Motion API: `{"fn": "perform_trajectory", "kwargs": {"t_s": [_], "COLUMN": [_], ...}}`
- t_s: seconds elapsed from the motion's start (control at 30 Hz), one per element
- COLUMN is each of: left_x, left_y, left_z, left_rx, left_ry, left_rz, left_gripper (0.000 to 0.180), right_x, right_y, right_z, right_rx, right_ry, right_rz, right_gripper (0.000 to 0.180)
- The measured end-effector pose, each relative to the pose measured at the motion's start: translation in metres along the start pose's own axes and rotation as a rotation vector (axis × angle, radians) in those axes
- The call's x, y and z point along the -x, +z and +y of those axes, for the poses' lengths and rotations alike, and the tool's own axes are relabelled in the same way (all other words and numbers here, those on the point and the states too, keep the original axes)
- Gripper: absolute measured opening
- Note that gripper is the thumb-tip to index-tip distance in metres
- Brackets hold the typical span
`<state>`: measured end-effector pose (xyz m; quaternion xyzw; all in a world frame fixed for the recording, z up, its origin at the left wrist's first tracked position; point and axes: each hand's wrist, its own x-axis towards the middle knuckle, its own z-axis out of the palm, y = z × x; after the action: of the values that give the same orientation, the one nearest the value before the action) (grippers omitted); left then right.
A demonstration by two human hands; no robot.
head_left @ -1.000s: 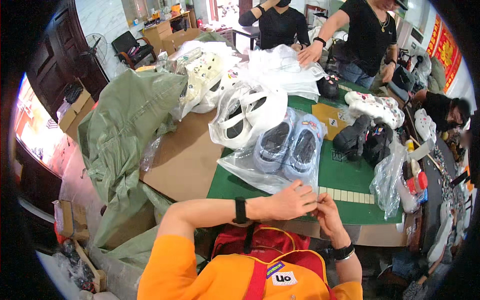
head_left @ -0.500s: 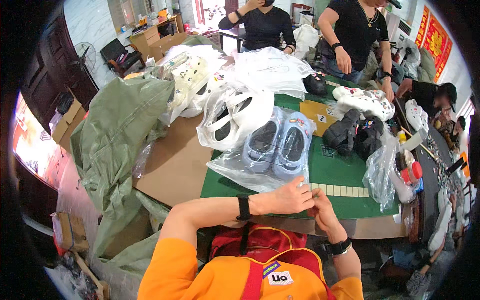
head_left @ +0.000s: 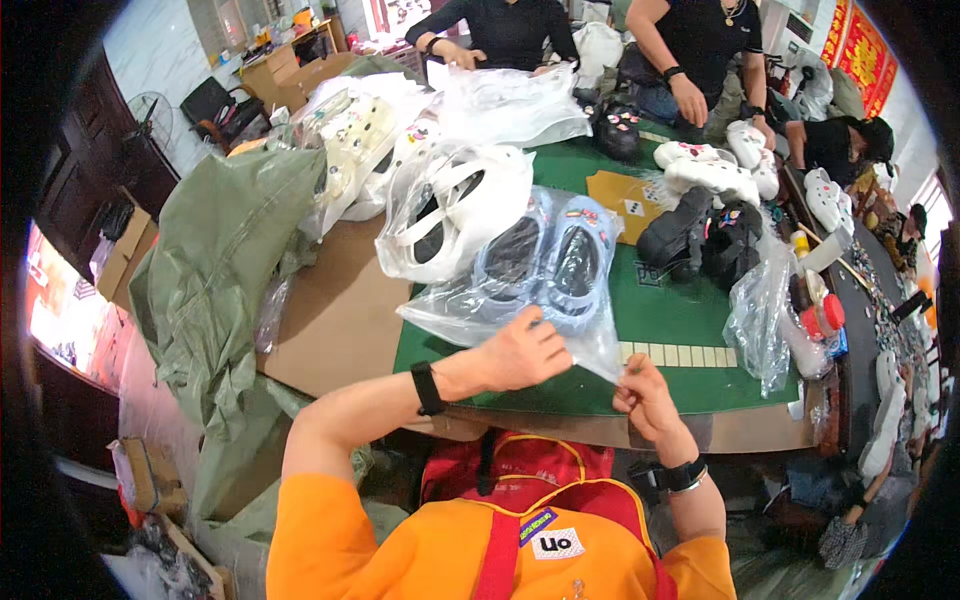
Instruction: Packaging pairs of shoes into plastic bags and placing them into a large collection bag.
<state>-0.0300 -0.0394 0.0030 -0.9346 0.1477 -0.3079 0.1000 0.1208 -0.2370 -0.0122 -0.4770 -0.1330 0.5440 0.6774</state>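
Observation:
A pair of pale blue clog shoes (head_left: 545,262) lies inside a clear plastic bag (head_left: 462,318) on the green mat (head_left: 672,318). My left hand (head_left: 523,351) rests on the bag's near edge, fingers curled and pinching the plastic. My right hand (head_left: 645,393) grips the bag's near right corner between thumb and fingers. Both hands are at the table's front edge, close to my chest.
A bagged pair of white clogs (head_left: 455,205) lies just behind the blue pair. Black clogs (head_left: 700,232), white clogs (head_left: 712,168) and an empty clear bag (head_left: 760,315) sit to the right. A large green sack (head_left: 225,260) hangs at left. Other people work across the table.
The bagged blue clogs have stayed in place; my hands moved apart along the bag's near edge, the right hand now out at the corner.

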Motion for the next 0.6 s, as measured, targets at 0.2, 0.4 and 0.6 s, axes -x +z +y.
{"fn": "perform_trajectory", "kwargs": {"t_s": [0.2,0.4,0.6], "left_x": [0.023,0.002,0.0], "left_y": [-0.008,0.022,0.016], "left_z": [-0.005,0.021,0.021], "left_rx": [0.077,0.171,0.162], "left_ry": [-0.12,-0.064,-0.034], "left_rz": [-0.04,0.011,0.065], "left_gripper": [0.014,0.016,0.009], "right_x": [0.002,0.003,0.008], "right_y": [0.002,0.012,0.007], "right_z": [-0.005,-0.004,-0.002], "right_rx": [0.069,0.084,0.087], "right_ry": [0.016,0.026,-0.001], "right_rz": [-0.064,-0.039,-0.018], "right_gripper": [0.017,0.016,0.016]}}
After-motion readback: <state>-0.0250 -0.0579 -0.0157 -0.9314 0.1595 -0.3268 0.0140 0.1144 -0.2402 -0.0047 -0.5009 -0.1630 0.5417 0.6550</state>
